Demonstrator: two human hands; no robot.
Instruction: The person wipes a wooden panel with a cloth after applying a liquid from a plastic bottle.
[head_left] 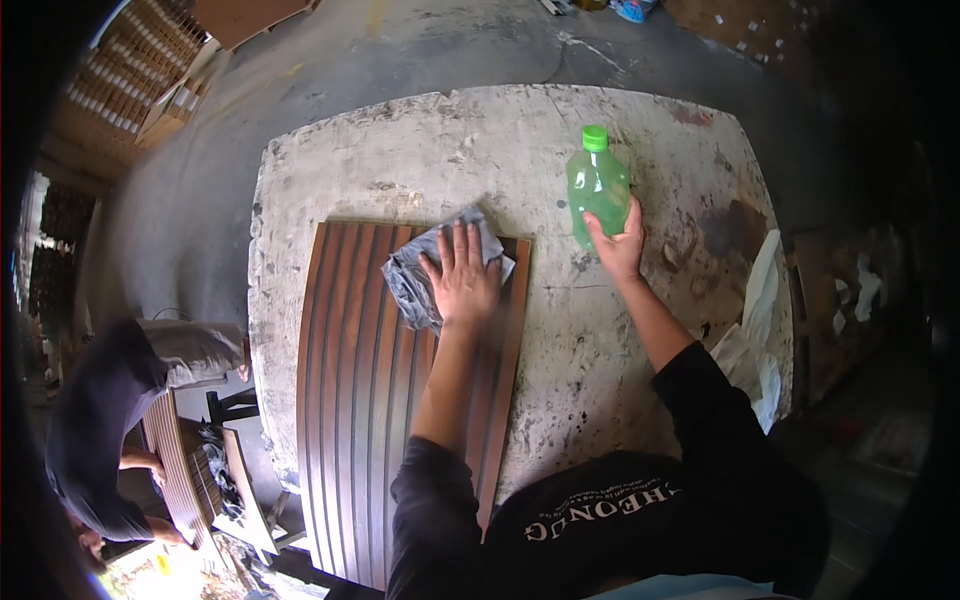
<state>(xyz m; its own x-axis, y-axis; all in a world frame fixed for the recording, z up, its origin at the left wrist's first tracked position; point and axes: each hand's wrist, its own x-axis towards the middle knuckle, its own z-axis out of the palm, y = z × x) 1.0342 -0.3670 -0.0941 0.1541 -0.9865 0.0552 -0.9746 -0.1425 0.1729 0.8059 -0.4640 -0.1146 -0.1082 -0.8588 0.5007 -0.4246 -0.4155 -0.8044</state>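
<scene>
A brown wooden panel with dark lengthwise grooves point(345, 400) lies on the stained table point(570, 370), its near end reaching toward me. Near the panel's far end, my left hand point(465, 280) presses flat on a crumpled grey cloth point(412, 285), fingers spread. The cloth covers part of the grooves and sticks out around the hand. To the right, my right hand point(620, 240) is wrapped round the lower part of a green plastic bottle point(598, 180) with a bright green cap. The bottle is upright in the picture, over the table's far right part.
Crumpled white sheets point(755, 350) hang at the table's right edge. At the lower left another person point(110, 430) bends over a similar grooved panel point(180, 470) on a stand. Cardboard boxes point(175, 110) are stacked at the far left, beyond the grey floor point(400, 60).
</scene>
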